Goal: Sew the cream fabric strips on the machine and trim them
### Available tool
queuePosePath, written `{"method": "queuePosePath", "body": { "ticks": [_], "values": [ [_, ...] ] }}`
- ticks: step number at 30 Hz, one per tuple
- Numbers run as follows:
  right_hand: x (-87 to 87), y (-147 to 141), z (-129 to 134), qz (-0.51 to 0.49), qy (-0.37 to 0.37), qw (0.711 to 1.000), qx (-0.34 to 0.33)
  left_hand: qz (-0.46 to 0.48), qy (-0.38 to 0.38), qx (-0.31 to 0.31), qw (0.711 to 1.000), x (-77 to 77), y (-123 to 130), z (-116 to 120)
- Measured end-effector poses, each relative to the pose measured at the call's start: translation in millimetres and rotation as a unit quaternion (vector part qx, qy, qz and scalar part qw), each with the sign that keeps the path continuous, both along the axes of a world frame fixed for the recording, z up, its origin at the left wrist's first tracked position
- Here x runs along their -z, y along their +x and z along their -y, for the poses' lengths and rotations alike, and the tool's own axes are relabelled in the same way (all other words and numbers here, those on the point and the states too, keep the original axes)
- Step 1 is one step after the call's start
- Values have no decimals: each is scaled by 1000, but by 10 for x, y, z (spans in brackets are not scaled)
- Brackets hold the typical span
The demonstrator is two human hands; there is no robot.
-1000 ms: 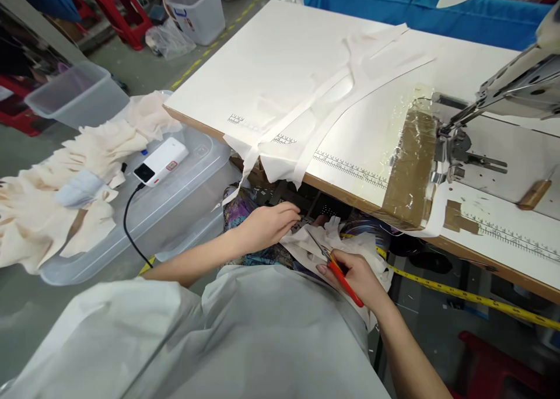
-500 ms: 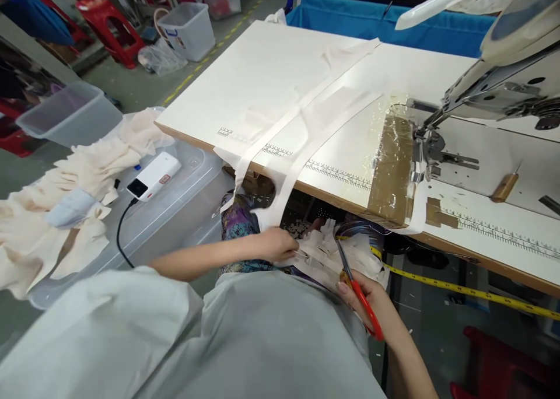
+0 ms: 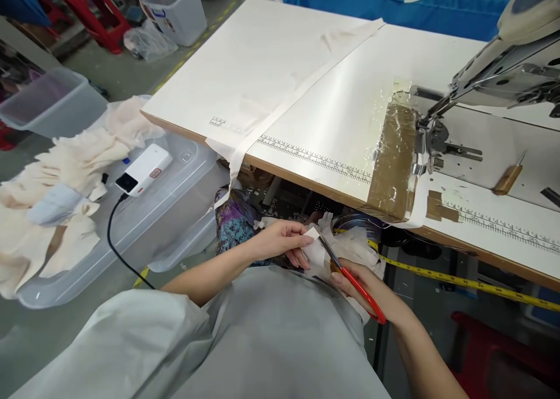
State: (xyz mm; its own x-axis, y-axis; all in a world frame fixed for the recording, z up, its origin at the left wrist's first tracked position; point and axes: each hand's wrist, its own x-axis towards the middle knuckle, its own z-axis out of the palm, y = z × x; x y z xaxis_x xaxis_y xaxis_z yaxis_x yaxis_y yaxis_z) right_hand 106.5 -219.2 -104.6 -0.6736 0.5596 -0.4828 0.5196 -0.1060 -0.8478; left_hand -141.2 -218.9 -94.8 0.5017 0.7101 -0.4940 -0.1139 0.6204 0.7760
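Over my lap, my left hand pinches the edge of a pale fabric piece. My right hand is wrapped round red-handled scissors, whose blades point up and left beside the fabric's corner. More cream fabric is bunched behind the scissors, under the table's front edge. One long cream strip lies across the white table and hangs over its front edge, touched by neither hand.
A sewing machine stands at the right, with a wooden-handled awl near it. A yellow tape measure hangs below the table. At left, a plastic bin bears a white device and ruffled fabric.
One of two strips on the table has slid off toward my lap. My left hand has moved slightly right and up, and now holds a fabric edge beside the scissor blades.
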Motion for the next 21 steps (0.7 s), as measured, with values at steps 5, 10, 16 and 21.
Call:
{"method": "queuePosePath", "body": {
  "ticks": [5, 10, 16, 21],
  "values": [
    [-56, -69, -70, 32, 5, 999, -28, -4, -16, -21, 1000, 28, -18, 11],
    [-50, -121, -112, 64, 35, 997, -38, -4, -23, -39, 999, 46, -56, 12],
    [-22, -139, -87, 97, 127, 987, -28, 0, -24, -46, 999, 113, -80, 25],
    [-35, -154, -53, 128, 168, 977, -24, 3, -17, -45, 999, 125, -86, 36]
  ]
}}
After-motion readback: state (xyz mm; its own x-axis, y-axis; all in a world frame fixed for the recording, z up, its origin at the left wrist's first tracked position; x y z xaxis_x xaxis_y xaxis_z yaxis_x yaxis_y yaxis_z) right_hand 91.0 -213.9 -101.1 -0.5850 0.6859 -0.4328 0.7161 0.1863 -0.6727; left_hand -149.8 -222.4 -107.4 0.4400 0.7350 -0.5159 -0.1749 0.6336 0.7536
